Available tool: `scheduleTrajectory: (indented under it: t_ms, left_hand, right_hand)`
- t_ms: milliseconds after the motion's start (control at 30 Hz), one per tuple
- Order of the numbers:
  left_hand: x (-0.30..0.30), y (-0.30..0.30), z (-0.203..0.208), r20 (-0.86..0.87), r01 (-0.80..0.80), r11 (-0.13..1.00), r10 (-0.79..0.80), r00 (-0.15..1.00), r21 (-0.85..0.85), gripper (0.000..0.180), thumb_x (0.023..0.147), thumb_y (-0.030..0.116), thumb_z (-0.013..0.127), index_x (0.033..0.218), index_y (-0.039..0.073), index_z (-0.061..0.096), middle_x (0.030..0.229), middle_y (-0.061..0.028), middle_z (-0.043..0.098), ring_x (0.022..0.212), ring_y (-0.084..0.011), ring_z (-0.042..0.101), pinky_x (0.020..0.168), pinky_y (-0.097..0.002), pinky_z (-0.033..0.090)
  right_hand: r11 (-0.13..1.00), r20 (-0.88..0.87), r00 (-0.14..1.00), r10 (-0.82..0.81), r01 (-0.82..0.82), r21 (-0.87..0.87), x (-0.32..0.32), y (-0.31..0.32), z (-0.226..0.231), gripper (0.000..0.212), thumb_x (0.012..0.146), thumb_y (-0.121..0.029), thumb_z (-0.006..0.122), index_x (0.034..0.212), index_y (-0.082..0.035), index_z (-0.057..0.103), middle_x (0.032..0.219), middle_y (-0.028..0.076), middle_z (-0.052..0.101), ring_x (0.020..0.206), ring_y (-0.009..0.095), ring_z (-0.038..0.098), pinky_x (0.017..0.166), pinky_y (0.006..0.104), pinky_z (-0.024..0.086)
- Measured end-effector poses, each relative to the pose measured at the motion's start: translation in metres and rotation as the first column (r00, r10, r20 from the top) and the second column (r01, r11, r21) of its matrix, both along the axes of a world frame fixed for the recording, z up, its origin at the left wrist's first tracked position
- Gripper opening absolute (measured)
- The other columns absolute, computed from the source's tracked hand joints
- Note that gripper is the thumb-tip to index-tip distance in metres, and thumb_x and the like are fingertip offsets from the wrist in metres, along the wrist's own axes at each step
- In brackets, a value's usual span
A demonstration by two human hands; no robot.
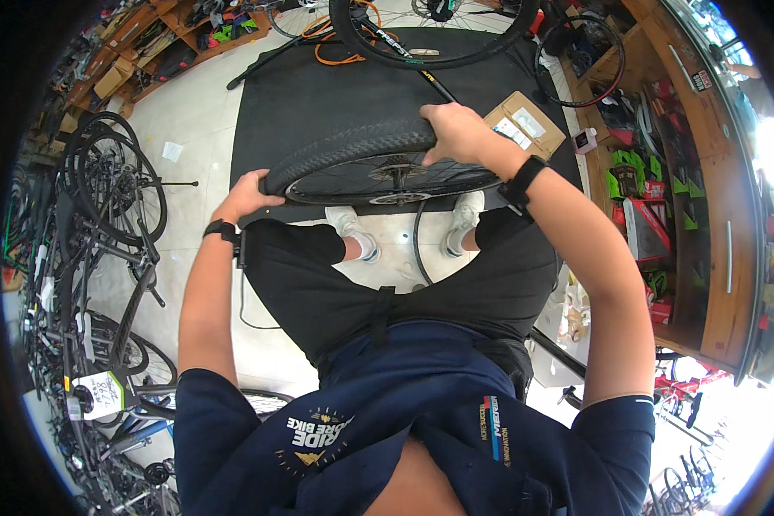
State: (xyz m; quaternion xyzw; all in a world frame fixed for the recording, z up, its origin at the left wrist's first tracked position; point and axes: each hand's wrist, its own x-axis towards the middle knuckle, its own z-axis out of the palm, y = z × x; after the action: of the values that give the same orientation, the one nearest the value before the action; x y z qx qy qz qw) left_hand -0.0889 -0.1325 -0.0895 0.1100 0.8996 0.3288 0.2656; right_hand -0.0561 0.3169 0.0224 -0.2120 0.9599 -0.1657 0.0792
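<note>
Navy shirt [413, 378] nearest, I steady a wheel [396, 176], left hand [244, 197] and right hand [462, 135] pinching its tyre [353, 144]; turning likely needs looser grips.

There is room over the flat black mat [310, 95] between the treaded black bicycle tyre [344, 146] and the far spoked black wheel [441, 9]; rightward, a brown cardboard box [525, 125] obstructs.

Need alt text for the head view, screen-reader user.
A person's left hand and right hand grip a bike wheel by its knobby tire, over a black mat. A cardboard box lies near the right hand; bikes stand at left, wooden shelves at right.
</note>
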Motion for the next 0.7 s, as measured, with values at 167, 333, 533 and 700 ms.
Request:
scheduleTrajectory:
  t_ms: [167, 333, 533, 700]
  left_hand:
    - [-0.004, 0.050, 0.100, -0.290, 0.297, 0.942, -0.330, 0.898, -0.155, 0.087, 0.065, 0.029, 0.091, 0.136, -0.002, 0.054, 0.139, -0.0190, 0.058, 0.130, -0.0319, 0.055, 0.111, -0.0398, 0.042]
    - [0.008, 0.156, 0.114, -0.494, 0.240, 0.949, -0.313, 0.811, -0.206, 0.057, 0.069, 0.019, 0.085, 0.117, -0.001, 0.061, 0.110, -0.0217, 0.067, 0.106, -0.0393, 0.064, 0.090, -0.0445, 0.051]
    - [0.004, 0.190, 0.113, -0.416, 0.279, 0.915, -0.384, 0.824, -0.291, 0.053, 0.069, 0.019, 0.085, 0.114, 0.001, 0.063, 0.105, -0.0208, 0.070, 0.101, -0.0382, 0.068, 0.087, -0.0445, 0.053]
    - [-0.005, 0.196, 0.123, -0.383, 0.227, 0.896, -0.377, 0.843, -0.383, 0.053, 0.069, 0.019, 0.086, 0.115, 0.000, 0.067, 0.101, -0.0213, 0.072, 0.099, -0.0370, 0.070, 0.087, -0.0440, 0.055]
  right_hand:
    - [0.986, 0.043, 0.988, 0.146, -0.149, 0.076, -0.016, -0.051, 0.003, 0.053, 0.064, -0.029, 0.092, 0.102, -0.001, 0.069, 0.100, 0.020, 0.072, 0.102, 0.038, 0.068, 0.089, 0.0446, 0.053]
    - [0.974, 0.129, 0.972, 0.197, -0.208, 0.085, -0.039, -0.065, 0.008, 0.056, 0.063, -0.034, 0.092, 0.100, 0.002, 0.071, 0.095, 0.020, 0.073, 0.097, 0.037, 0.070, 0.087, 0.0426, 0.054]
    - [0.981, 0.258, 0.950, 0.175, -0.189, 0.031, -0.040, -0.037, -0.001, 0.066, 0.068, -0.039, 0.090, 0.113, 0.005, 0.068, 0.106, 0.021, 0.072, 0.104, 0.036, 0.069, 0.090, 0.0426, 0.054]
    - [0.990, 0.166, 0.985, 0.037, -0.059, 0.129, -0.042, -0.056, -0.001, 0.065, 0.072, -0.037, 0.089, 0.121, -0.001, 0.066, 0.113, 0.017, 0.072, 0.108, 0.034, 0.068, 0.092, 0.0438, 0.055]
